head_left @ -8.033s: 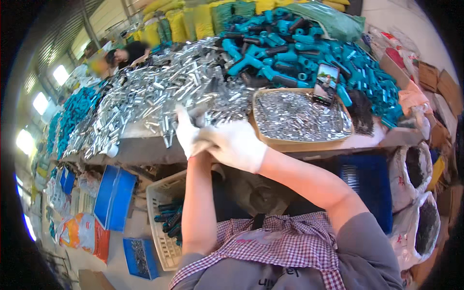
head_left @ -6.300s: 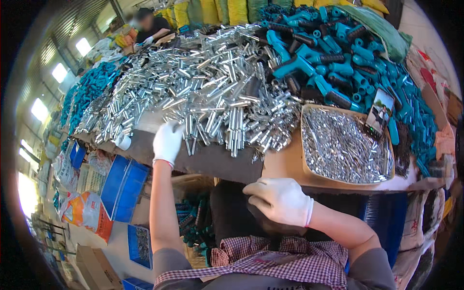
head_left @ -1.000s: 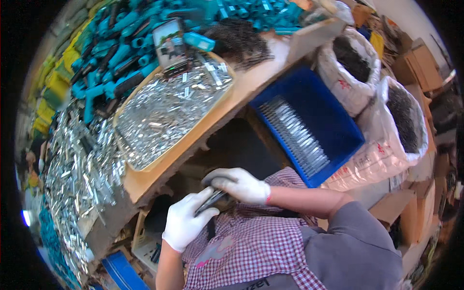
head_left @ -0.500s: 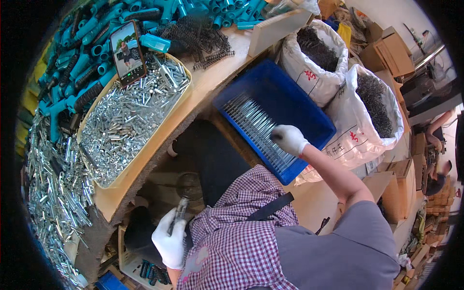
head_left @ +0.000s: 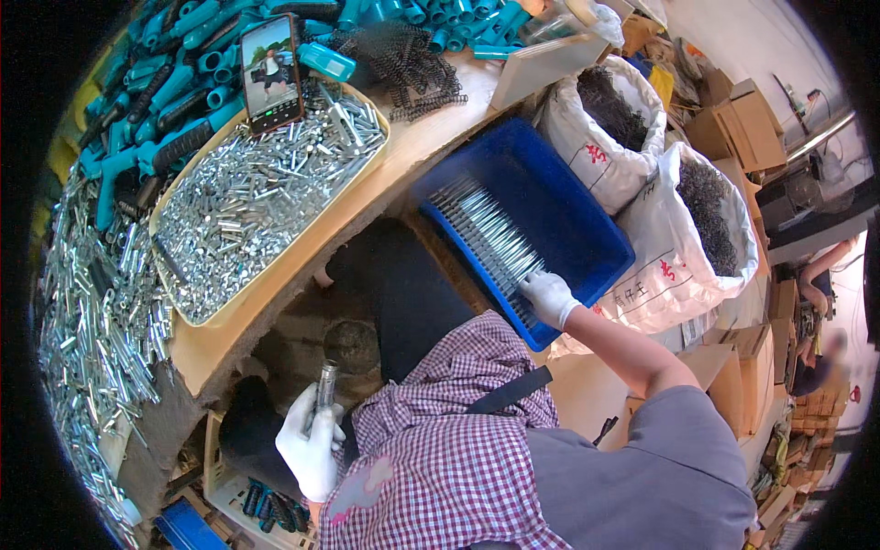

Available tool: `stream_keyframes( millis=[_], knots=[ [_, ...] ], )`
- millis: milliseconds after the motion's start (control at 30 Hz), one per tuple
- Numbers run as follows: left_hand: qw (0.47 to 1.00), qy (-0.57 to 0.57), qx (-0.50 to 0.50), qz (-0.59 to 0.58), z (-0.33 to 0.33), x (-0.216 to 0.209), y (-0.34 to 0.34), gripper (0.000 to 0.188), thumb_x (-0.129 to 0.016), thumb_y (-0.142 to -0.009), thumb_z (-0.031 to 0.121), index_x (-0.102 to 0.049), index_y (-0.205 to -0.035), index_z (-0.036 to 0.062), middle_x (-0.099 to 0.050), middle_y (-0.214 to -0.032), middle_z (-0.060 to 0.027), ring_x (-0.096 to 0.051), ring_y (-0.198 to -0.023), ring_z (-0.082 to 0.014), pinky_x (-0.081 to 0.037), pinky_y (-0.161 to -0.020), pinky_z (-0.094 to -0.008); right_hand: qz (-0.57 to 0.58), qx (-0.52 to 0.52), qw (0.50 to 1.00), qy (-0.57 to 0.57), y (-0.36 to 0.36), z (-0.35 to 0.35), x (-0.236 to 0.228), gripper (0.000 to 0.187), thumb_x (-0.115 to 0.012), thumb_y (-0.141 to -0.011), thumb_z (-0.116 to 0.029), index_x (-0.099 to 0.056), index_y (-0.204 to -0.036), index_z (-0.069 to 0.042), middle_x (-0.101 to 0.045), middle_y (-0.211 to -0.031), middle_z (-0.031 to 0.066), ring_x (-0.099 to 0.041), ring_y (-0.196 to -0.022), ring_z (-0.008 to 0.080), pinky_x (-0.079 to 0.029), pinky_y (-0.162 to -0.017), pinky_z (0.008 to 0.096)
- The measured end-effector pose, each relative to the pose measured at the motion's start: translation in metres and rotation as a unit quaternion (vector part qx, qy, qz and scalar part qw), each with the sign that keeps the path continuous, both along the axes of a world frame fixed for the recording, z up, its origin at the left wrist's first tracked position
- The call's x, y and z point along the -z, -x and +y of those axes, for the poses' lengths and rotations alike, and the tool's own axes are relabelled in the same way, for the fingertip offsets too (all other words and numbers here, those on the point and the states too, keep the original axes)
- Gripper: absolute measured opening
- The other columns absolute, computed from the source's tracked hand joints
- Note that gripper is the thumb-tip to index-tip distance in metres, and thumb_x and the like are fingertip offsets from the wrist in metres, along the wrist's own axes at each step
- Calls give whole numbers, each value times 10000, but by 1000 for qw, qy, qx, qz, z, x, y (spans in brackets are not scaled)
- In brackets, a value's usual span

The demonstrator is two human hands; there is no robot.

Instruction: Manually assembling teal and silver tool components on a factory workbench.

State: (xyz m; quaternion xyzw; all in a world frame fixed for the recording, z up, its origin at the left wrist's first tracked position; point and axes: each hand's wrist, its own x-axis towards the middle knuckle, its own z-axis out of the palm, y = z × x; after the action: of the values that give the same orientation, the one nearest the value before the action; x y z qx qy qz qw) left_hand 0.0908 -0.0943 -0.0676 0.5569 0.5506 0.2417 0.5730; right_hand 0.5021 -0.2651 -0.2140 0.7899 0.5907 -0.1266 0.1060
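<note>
My left hand (head_left: 309,445), in a white glove, is closed round a short shiny metal tube (head_left: 326,383) that stands upright above the fingers. My right hand (head_left: 550,298), also gloved in white, reaches into a blue plastic bin (head_left: 587,215). Its fingers are bent together at the near end of a row of metal rods (head_left: 490,238) lying side by side along the bin's left part. The fingertips are partly hidden, so what they pinch, if anything, cannot be made out.
On the bench, a tray (head_left: 380,156) of small metal pins has a phone (head_left: 272,78) leaning at its far edge. Teal handles (head_left: 174,82) and black springs (head_left: 403,78) lie behind. White sacks of springs (head_left: 674,275) stand right of the bin. Far right, another person (head_left: 814,362) is partly visible.
My right hand has moved nearer, down the row of rods, and its fingers now touch the near end. My left hand keeps the metal tube, slightly shifted. The view has tilted a little.
</note>
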Motion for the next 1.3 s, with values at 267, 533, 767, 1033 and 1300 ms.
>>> stream_keyframes(
  millis=[267, 533, 767, 1033, 1300],
  knots=[
    [999, 16, -19, -45, -1, 8, 17, 430, -607, -897, 116, -613, -1282, -75, -698, -849, -86, -529, -582, -46, -398, -503, -190, 24, 17, 998, 48, -11, 24, -25, 209, -630, -776, -119, -698, -964, -58, -695, -920, 195, -677, -865, 400, -551, -787, 477],
    [980, -154, 85, 96, 1, 22, 28, 540, -763, -781, 199, -614, -1250, -25, -671, -1038, -212, -661, -955, -352, -512, -875, -391, 695, 291, 595, -281, 95, 130, -138, 353, -758, -819, -136, -588, -1104, -15, -686, -973, 155, -681, -791, 219, -586, -718, 370],
    [971, -208, -113, 20, -1, -2, 43, 505, -654, -864, 132, -583, -1337, -32, -650, -927, -26, -515, -620, -41, -425, -530, -191, 888, 119, 443, 33, 238, 182, -147, 274, -658, -869, -26, -572, -1123, 32, -665, -1161, 206, -687, -994, 276, -581, -863, 403],
    [968, -115, -220, -27, -7, -32, 61, 440, -630, -915, 159, -605, -1304, -47, -623, -754, -9, -507, -575, -38, -395, -506, -183, 784, 13, 613, 99, 256, 187, -166, 390, -649, -900, -46, -588, -1273, 48, -714, -1094, 162, -730, -918, 243, -598, -797, 321],
    [976, -54, -203, -54, -2, -32, 56, 393, -615, -925, 155, -633, -1258, -52, -615, -728, 0, -494, -555, -34, -385, -496, -175, 693, -74, 716, -42, 257, 179, -159, 302, -685, -853, -80, -666, -1132, 34, -723, -976, 142, -723, -800, 154, -579, -693, 267]
  ],
)
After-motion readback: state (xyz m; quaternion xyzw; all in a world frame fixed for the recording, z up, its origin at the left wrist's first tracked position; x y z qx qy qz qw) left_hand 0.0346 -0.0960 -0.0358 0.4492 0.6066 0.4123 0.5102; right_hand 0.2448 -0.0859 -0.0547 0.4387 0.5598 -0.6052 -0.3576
